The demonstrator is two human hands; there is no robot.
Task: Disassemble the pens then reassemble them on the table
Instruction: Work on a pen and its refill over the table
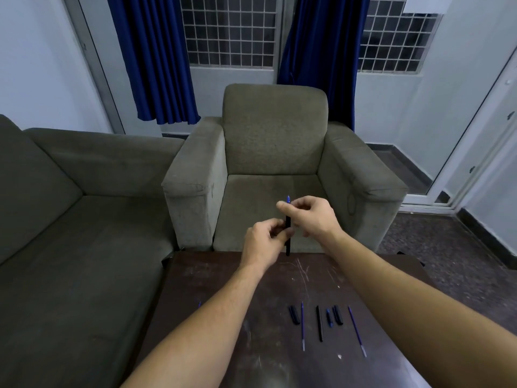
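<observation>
Loose parts on dark table (212, 278), near edge: cap (294, 315), blue refill (302, 326), black barrel (319, 323), blue tip piece (329, 318), second cap (338, 314), second refill (357, 331). Above the far edge, pen (288, 233) held upright: left hand (263, 242) closed around its lower barrel, right hand (310, 215) pinching the blue top end. Grey armchair (275, 141) behind.
</observation>
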